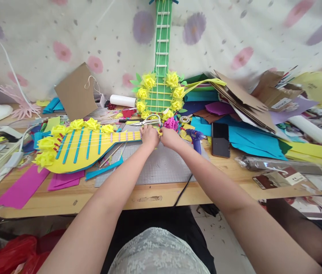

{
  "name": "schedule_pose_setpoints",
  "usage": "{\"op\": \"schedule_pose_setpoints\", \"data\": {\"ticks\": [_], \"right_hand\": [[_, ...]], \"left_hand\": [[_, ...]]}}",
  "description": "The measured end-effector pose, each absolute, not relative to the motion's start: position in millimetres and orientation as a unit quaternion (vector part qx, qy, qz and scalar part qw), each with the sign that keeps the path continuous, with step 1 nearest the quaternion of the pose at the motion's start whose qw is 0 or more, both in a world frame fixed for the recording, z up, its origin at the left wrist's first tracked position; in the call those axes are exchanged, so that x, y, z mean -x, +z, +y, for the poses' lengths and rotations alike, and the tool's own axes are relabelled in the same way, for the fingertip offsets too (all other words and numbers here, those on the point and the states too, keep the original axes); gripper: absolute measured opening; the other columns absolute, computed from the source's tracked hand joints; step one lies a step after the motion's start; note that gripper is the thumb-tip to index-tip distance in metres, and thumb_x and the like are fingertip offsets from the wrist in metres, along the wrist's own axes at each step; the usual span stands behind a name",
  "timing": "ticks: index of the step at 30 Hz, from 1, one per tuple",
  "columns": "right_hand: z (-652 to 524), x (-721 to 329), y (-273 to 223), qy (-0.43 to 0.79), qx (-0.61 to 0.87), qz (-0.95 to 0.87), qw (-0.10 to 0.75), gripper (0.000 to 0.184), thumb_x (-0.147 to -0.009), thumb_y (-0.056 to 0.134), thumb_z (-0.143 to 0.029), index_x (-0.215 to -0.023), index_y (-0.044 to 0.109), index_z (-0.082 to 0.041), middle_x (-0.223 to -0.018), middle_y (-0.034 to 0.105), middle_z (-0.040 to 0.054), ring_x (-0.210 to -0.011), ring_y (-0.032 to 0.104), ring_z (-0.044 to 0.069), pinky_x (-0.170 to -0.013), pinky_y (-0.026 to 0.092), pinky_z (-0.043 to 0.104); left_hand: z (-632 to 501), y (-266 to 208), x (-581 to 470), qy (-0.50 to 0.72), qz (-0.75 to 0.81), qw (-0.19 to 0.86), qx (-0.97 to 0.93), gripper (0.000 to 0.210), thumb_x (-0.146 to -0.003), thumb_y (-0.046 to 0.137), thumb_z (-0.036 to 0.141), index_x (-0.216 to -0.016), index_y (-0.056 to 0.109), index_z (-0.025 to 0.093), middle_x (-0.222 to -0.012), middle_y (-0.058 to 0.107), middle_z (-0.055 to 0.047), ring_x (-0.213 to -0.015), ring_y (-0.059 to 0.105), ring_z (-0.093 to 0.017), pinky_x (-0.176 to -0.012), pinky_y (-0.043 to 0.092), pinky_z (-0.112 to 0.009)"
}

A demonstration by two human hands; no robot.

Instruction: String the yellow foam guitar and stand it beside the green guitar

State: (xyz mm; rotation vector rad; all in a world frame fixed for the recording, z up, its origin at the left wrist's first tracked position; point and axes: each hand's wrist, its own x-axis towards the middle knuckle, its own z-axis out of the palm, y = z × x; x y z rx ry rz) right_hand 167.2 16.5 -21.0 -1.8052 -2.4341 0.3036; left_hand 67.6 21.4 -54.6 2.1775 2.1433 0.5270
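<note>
Yellow guitar [94, 150]: five blue strips [78, 146], two hands [149, 136] at neck [123, 137].

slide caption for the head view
Left hand at the neck of a yellow craft guitar, right hand close by, green guitar behind.

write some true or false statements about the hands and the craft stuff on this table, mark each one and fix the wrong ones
1. The left hand is at the neck of the yellow instrument. True.
2. The right hand rests on the phone. False: the right hand is close beside the left, near the end of the neck.
3. The green instrument stands upright beyond the hands. True.
4. The phone lies to the left of the glue gun. False: the phone is to the right of the glue gun.
5. The flowers along the yellow instrument's edge are blue. False: those flowers are yellow.
</note>
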Motion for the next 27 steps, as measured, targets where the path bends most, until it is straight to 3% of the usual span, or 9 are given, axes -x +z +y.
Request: {"op": "schedule_pose_setpoints", "data": {"ticks": [5, 11, 16, 21, 27], "right_hand": [[16.6, -157.8, -40.4, 0.12, 0.617, -0.771, 0.099, 0.039, -0.091, 0.027, -0.027, -0.098, 0.063, -0.016, -0.099, 0.068, 0.0112, -0.092, 0.062, 0.02, -0.072, 0.043, 0.024], [15.6, -150.8, -46.5, 0.148, 0.635, -0.731, 0.203, 0.033, -0.088, 0.034, -0.029, -0.102, 0.063, -0.022, -0.095, 0.069, 0.0042, -0.088, 0.062, 0.018, -0.072, 0.042, 0.024], [18.0, -152.4, -51.0, 0.16, 0.628, -0.714, 0.266, 0.028, -0.084, 0.038, -0.029, -0.095, 0.062, -0.019, -0.085, 0.068, 0.0045, -0.077, 0.061, 0.016, -0.071, 0.042, 0.023], [23.0, -152.8, -45.1, 0.196, 0.601, -0.724, 0.276, 0.03, -0.086, 0.03, -0.026, -0.098, 0.055, -0.017, -0.085, 0.066, 0.0045, -0.076, 0.059, 0.015, -0.067, 0.041, 0.023], [33.3, -155.8, -6.2, 0.133, 0.507, -0.807, 0.271, 0.019, -0.081, 0.038, -0.019, -0.081, 0.057, -0.018, -0.081, 0.061, 0.0033, -0.073, 0.052, 0.015, -0.063, 0.035, 0.024]], "left_hand": [[14.9, -59.3, -66.1, 0.189, 0.685, -0.008, -0.703, 0.031, -0.084, 0.034, 0.021, -0.086, 0.065, 0.018, -0.101, 0.06, -0.01, -0.103, 0.044, -0.026, -0.09, 0.029, -0.04], [12.7, -62.6, -62.6, 0.228, 0.687, 0.005, -0.69, 0.03, -0.086, 0.035, 0.022, -0.08, 0.064, 0.02, -0.102, 0.061, -0.006, -0.102, 0.044, -0.023, -0.091, 0.029, -0.038], [14.6, -61.1, -62.5, 0.226, 0.688, 0.008, -0.69, 0.031, -0.087, 0.034, 0.024, -0.082, 0.064, 0.019, -0.1, 0.061, -0.007, -0.104, 0.044, -0.024, -0.09, 0.029, -0.039], [15.6, -62.8, -62.7, 0.224, 0.69, 0.027, -0.688, 0.031, -0.087, 0.036, 0.029, -0.081, 0.064, 0.018, -0.1, 0.061, -0.009, -0.103, 0.044, -0.025, -0.092, 0.027, -0.041], [14.1, -60.2, -65.0, 0.224, 0.702, 0.044, -0.675, 0.02, -0.082, 0.044, 0.022, -0.08, 0.063, 0.017, -0.105, 0.06, -0.009, -0.108, 0.043, -0.025, -0.093, 0.026, -0.039]]}}
